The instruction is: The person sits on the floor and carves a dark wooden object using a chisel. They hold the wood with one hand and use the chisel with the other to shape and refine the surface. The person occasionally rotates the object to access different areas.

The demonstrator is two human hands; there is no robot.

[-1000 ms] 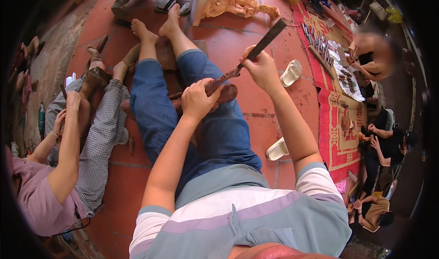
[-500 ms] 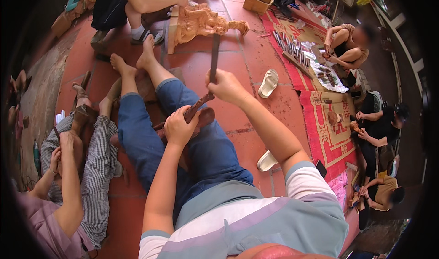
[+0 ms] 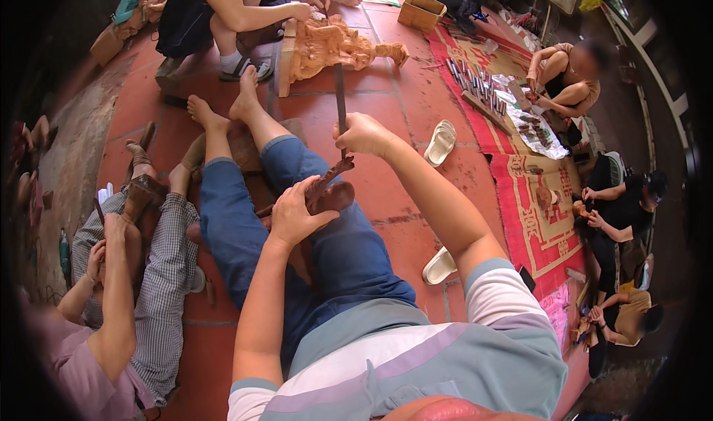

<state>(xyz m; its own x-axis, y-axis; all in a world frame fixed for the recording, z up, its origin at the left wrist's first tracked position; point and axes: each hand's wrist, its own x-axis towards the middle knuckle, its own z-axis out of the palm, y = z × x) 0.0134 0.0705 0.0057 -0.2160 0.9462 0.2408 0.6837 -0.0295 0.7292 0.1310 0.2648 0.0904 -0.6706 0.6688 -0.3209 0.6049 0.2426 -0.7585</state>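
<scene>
Red tiles (image 3: 401, 235) spread below. Over the right thigh (image 3: 353, 246), the left hand (image 3: 298, 217) curls its fingers round a dark carving (image 3: 327, 186), probably to steady it; the right hand (image 3: 362, 136) grips a file (image 3: 340, 98) in its fingers, near the carving's tip.

The person wears a short-sleeved shirt (image 3: 475, 369) in blocks of colour: grey-blue over the chest, then a narrow lilac stripe (image 3: 416, 344), a white band (image 3: 349, 353) and a grey-blue lower section (image 3: 360, 323). The right sleeve (image 3: 505, 298) is white with a lilac patch toward the shoulder and a grey-blue cuff (image 3: 484, 274). Blue trousers (image 3: 356, 258) end above the ankles in paler hems; the feet (image 3: 244, 102) and fingers (image 3: 303, 189) are bare
</scene>
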